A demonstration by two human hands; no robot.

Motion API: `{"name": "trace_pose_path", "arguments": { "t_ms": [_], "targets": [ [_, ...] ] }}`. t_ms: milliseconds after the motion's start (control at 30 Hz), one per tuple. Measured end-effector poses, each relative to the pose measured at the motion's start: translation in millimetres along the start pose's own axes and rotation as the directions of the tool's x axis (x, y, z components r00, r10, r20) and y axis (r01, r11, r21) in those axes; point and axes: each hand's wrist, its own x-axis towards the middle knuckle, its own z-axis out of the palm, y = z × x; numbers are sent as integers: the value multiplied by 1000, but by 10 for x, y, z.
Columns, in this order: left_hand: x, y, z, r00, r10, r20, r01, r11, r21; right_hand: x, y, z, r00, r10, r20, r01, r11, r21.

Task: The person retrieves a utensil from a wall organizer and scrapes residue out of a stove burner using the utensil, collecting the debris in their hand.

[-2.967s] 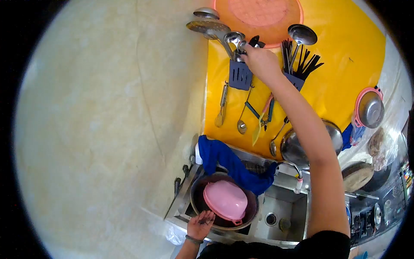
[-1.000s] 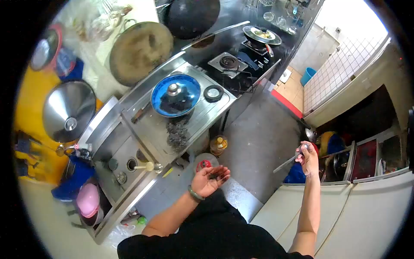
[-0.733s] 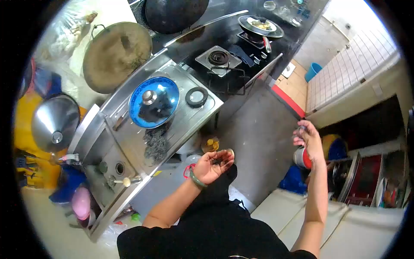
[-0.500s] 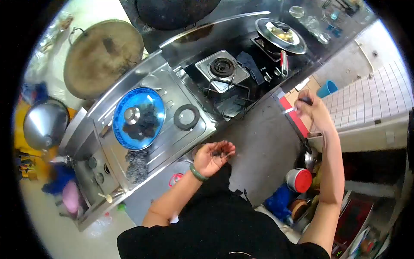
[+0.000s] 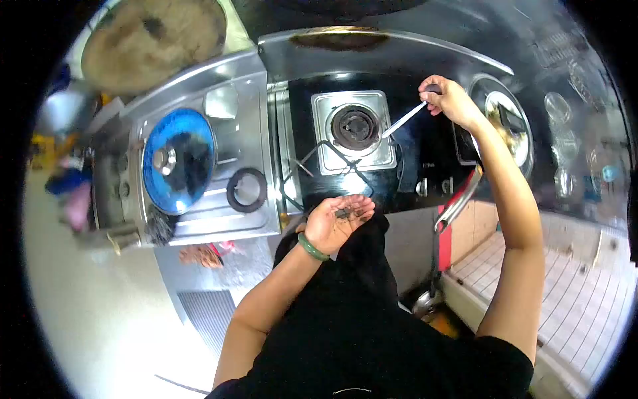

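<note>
My right hand (image 5: 442, 100) pinches a thin tool with a dark handle and a narrow pale shaft (image 5: 404, 121); whether it is a knife or a screwdriver I cannot tell. Its tip is at the right rim of the round gas burner (image 5: 355, 126), which sits in a square metal drip tray (image 5: 320, 106). Palm up, my left hand (image 5: 335, 223) is in front of the stove, fingers extended and slightly cupped. Small dark bits (image 5: 343, 213) lie on its palm, and a green bangle (image 5: 312, 248) circles the wrist. A wire pan support (image 5: 359, 174) sits askew at the tray's front.
To the left, a blue plate (image 5: 151, 179) under a clear lid and a dark ring (image 5: 234, 197) rest on the steel drainboard (image 5: 256, 133). At the right stands a pan with a red-and-silver handle (image 5: 462, 196), holding a plate of food (image 5: 495, 103).
My right hand has brought the tool from beyond the stove's front right over to the burner. My left palm still carries the dark bits. The view has turned toward the stove.
</note>
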Motion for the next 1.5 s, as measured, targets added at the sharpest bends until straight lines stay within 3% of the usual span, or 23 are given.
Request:
{"name": "trace_pose_path", "arguments": {
  "t_ms": [167,200,300,433,500,567,633,700,733,833,867,900,967,1100,1133,1167,1233,1333,1500],
  "targets": [
    [513,-398,132,979,154,-135,-165,983,-75,768,305,194,983,-64,173,72,996,-43],
    [646,-452,150,961,150,-233,-176,980,-93,821,314,250,982,-47,180,54,998,-32],
    [974,-544,37,958,281,-61,-287,931,-224,970,314,294,973,-50,226,69,995,-76],
    [1326,-600,70,914,284,-290,-352,910,-218,981,269,320,978,-76,195,107,983,-151],
    [1454,-585,17,973,201,-113,-228,772,-594,1003,256,313,978,-68,196,111,970,-216],
    [1580,-570,-70,979,179,100,-12,534,-845,1041,271,302,977,-49,209,98,969,-228],
    [1682,-603,-182,927,222,303,250,239,-938,1067,271,280,965,-29,259,80,979,-186],
    [1751,-645,-275,881,276,385,364,126,-923,1068,236,239,946,-40,322,81,990,-115],
    [1777,-650,-308,880,285,379,345,165,-924,1061,214,223,935,-96,342,172,965,-199],
    [1768,-586,-226,973,218,81,-22,433,-901,1057,144,232,907,-105,409,194,964,-182],
    [1758,-564,-115,941,268,-205,-336,684,-647,1097,168,245,900,-105,423,188,969,-161],
    [1731,-538,4,809,401,-430,-529,816,-233,1140,202,245,886,-138,443,248,948,-200],
    [1721,-533,-20,809,408,-423,-541,797,-268,1210,236,260,847,-205,491,370,890,-267],
    [1727,-517,-90,783,441,-440,-574,784,-237,1187,172,303,791,-175,586,419,853,-311],
    [1730,-504,-78,780,441,-444,-577,782,-236,1122,64,305,795,-84,601,378,844,-381],
    [1738,-487,-62,778,442,-447,-578,782,-233,1183,172,312,745,-135,653,479,789,-384],
    [1748,-458,-65,792,416,-446,-558,791,-253,1174,189,330,768,-67,637,424,798,-428],
    [1746,-440,-77,795,414,-444,-552,797,-246,1233,238,353,762,150,630,200,871,-449],
    [1794,-425,-48,775,427,-466,-581,772,-258,1347,350,384,729,194,657,131,901,-413]
  ]
}}
